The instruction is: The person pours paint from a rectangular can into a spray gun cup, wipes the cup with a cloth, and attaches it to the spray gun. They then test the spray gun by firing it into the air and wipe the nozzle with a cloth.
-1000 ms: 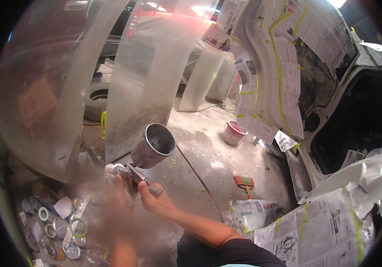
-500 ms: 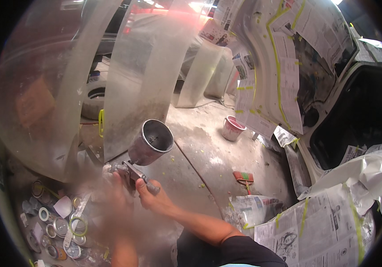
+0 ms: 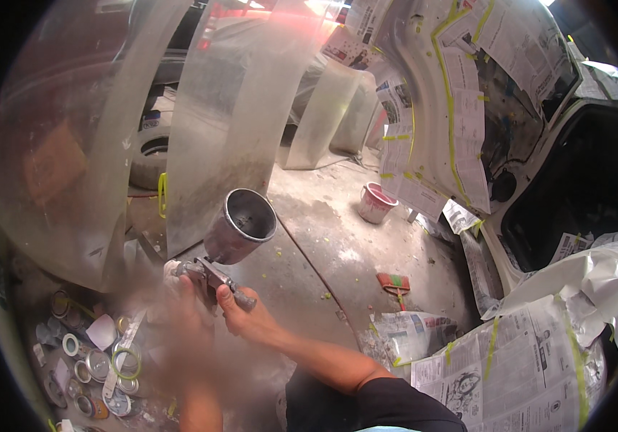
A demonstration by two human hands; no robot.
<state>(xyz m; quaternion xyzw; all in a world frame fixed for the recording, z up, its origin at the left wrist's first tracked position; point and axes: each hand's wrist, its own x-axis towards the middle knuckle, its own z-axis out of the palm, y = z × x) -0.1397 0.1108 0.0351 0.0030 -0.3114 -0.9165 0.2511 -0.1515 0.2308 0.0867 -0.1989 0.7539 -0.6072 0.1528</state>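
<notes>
At the far left, an orange-brown box (image 3: 57, 164) shows through a plastic sheet (image 3: 233, 122), which hangs in strips, probably to keep dust and paint apart. Below it, cans (image 3: 98, 366) crowd together on the floor, likely to stay within reach; some look lidded, but what they hold is too small to tell. A yellow-green ring (image 3: 127, 364) lies among them. A tyre (image 3: 149, 173) stands behind the sheet.

The left hand (image 3: 192, 313) is at the left end of the spray gun (image 3: 211, 275), a fingertip against it; blur hides the rest, so I cannot tell how firmly it grips. The gun is in front of the person, above the floor, its cup (image 3: 228, 243) on top. The cup is lidless and leans right, its inside dark grey; whether liquid lies deeper is unclear. The right hand (image 3: 245, 317) grasps the gun's near end, thumb on top, seemingly to steady it.

Further right, a bucket (image 3: 377, 204) stands on the floor, pinkish red inside. Near it lies a brush (image 3: 394, 283). Newspaper (image 3: 496, 374) and tape cover parts of the car (image 3: 431, 122), presumably as shielding.
</notes>
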